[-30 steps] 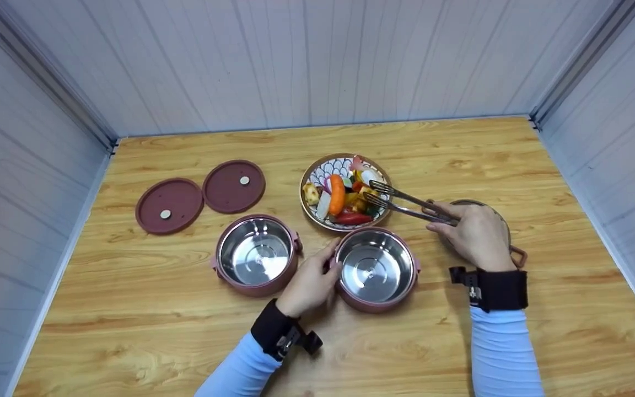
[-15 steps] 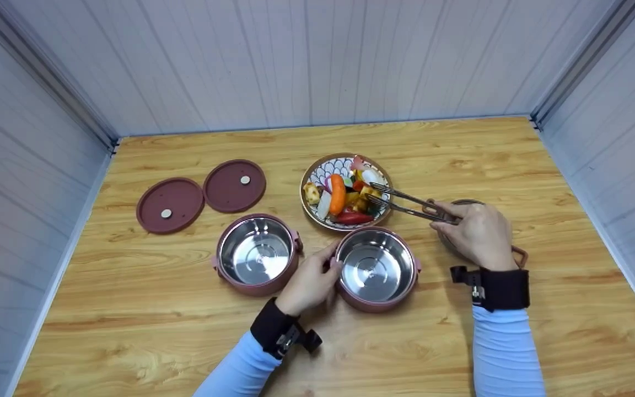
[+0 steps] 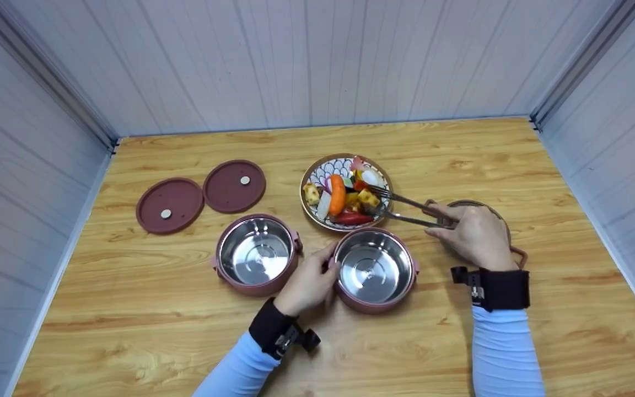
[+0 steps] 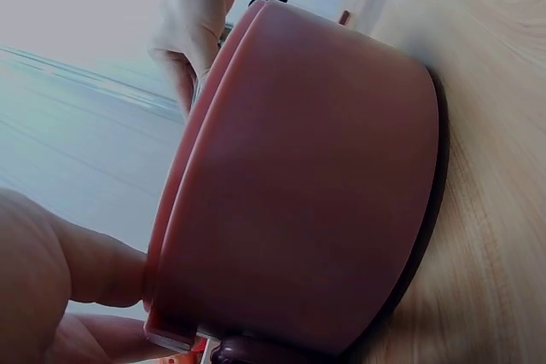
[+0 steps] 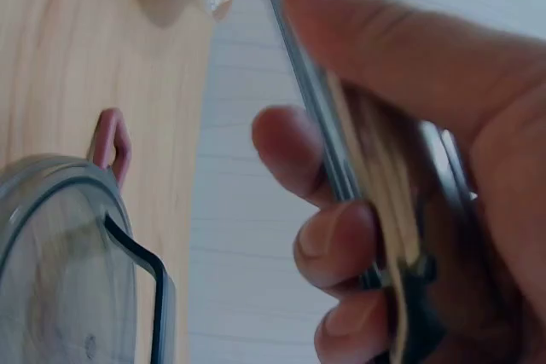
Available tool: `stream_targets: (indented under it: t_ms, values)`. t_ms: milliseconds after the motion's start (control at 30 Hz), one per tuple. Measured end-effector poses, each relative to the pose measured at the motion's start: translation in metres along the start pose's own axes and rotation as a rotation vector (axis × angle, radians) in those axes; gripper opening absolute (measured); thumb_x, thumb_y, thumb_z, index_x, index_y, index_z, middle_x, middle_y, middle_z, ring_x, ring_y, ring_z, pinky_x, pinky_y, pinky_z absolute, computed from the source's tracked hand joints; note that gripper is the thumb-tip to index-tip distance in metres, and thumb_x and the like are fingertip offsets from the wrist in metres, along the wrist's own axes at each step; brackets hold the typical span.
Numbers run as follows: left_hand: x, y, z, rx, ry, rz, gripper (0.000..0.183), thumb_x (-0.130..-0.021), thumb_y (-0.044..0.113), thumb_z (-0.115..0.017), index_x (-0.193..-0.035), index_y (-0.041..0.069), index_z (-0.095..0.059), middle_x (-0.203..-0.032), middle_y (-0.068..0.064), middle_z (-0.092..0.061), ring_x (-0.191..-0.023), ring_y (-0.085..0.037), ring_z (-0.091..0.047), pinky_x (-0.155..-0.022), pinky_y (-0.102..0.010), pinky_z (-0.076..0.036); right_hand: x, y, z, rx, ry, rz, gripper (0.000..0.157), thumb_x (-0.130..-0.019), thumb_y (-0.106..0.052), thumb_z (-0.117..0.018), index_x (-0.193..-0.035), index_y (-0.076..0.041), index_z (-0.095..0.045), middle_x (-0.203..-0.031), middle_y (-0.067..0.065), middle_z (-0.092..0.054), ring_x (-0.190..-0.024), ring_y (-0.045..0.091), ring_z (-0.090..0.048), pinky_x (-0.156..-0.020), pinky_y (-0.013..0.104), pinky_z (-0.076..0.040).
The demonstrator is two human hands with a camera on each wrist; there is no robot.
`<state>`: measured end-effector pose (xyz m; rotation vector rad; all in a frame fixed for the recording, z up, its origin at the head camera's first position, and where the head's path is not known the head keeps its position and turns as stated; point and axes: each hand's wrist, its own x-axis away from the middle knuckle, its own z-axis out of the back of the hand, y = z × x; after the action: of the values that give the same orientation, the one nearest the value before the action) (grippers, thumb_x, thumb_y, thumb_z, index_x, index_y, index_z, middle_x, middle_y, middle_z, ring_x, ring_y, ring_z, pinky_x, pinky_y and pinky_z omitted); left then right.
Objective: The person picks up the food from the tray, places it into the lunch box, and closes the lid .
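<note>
My left hand [image 3: 307, 284] holds the left side of a pink, steel-lined pot [image 3: 370, 306], its thumb at the rim in the left wrist view. The right hand [image 3: 477, 234] grips metal tongs [image 3: 412, 220]. Their slotted ends are spread over a patterned plate [image 3: 335, 166] of food. Between the ends lies a browned yellow cube of food [image 3: 369, 198]; whether they touch it I cannot tell. An orange sausage-shaped piece [image 3: 338, 196], a red piece [image 3: 354, 218] and a white piece [image 3: 371, 177] are also on the plate.
Left of my left hand stands a matching steel-lined pot [image 3: 257, 288]. Two maroon round lids [image 3: 168, 201] lie at the back left. Under my right hand, partly hidden, is a round vessel with a brownish-pink handle [image 3: 520, 256]; the right wrist view shows a see-through lid [image 5: 64, 270] there.
The tongs' ends have spread wider around the yellow cube, the nearer one moving toward me. The held pot has shifted very slightly left with my left hand.
</note>
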<state>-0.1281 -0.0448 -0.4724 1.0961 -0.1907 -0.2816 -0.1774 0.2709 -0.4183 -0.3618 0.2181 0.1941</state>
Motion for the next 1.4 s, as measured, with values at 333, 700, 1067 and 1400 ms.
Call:
stream_targets:
  t_ms: [333, 700, 1067, 1400]
  values:
    - [0.0, 0.001, 0.0, 0.001, -0.008, 0.012, 0.052, -0.101, 0.012, -0.053, -0.149, 0.0, -0.039, -0.127, -0.02, -0.059, -0.053, -0.012, -0.05, -0.06, -0.031, -0.05, 0.001, 0.0, -0.002, -0.003, 0.016, 0.0, 0.044, -0.079, -0.041, -0.083, -0.119, -0.027, -0.074, -0.088, 0.011, -0.074, -0.056, 0.021, -0.051, -0.046, 0.036, -0.033]
    - [0.0, -0.002, -0.001, -0.02, -0.005, -0.036, 0.051, -0.1, 0.01, -0.053, -0.148, -0.004, -0.04, -0.139, -0.022, -0.053, -0.109, -0.023, -0.059, -0.099, -0.039, -0.047, 0.009, 0.007, 0.016, -0.083, 0.05, 0.062, 0.041, -0.078, -0.033, -0.085, -0.115, -0.019, -0.076, -0.084, 0.012, -0.074, -0.048, 0.019, -0.049, -0.046, 0.036, -0.037]
    - [0.0, 0.001, 0.004, -0.025, -0.016, 0.0, 0.052, -0.102, 0.014, -0.053, -0.149, -0.002, -0.038, -0.144, -0.021, -0.049, -0.117, -0.023, -0.057, -0.104, -0.038, -0.043, 0.02, -0.013, 0.036, -0.136, -0.167, 0.184, 0.037, -0.079, -0.033, -0.085, -0.114, -0.025, -0.077, -0.072, -0.012, -0.068, -0.053, 0.005, -0.052, -0.049, 0.026, -0.043]
    - [-0.001, 0.0, 0.002, -0.023, -0.02, -0.02, 0.052, -0.101, 0.013, -0.054, -0.149, -0.001, -0.04, -0.141, -0.022, -0.051, -0.125, -0.024, -0.052, -0.108, -0.039, -0.04, 0.017, -0.015, 0.034, 0.032, -0.205, 0.255, 0.04, -0.077, -0.032, -0.086, -0.115, -0.023, -0.076, -0.092, 0.001, -0.075, -0.068, 0.012, -0.059, -0.062, 0.04, -0.05]
